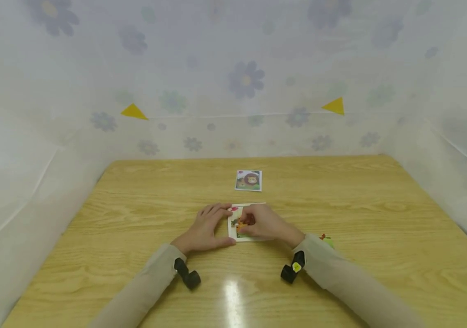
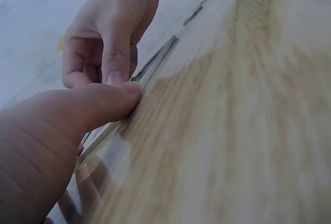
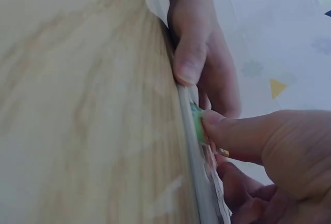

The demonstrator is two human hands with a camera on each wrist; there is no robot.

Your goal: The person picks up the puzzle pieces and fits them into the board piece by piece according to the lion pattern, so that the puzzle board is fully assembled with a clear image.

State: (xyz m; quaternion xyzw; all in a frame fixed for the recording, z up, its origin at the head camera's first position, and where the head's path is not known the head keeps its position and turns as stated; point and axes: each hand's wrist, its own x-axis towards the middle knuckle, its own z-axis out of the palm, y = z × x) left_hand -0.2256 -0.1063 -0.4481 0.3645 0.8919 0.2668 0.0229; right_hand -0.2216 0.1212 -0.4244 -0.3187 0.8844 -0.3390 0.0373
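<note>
A small white-bordered picture puzzle board (image 1: 231,233) lies flat on the table before me, coloured picture parts showing in it. My left hand (image 1: 206,229) rests at its left side, fingers at the far left corner and straight thumb against the near edge. Over the board, my right hand (image 1: 264,222) pinches a small green and orange puzzle piece (image 3: 198,125) between thumb and fingers. The piece stands tilted, low at the board's near edge in the right wrist view. My right hand hides much of the board's right half.
A square picture card with a lion (image 1: 248,181) lies beyond the board. Loose green and red pieces (image 1: 327,241) are partly hidden behind my right sleeve. The wooden table (image 1: 155,191) ends at a flowered white curtain (image 1: 212,91) carrying two yellow triangles.
</note>
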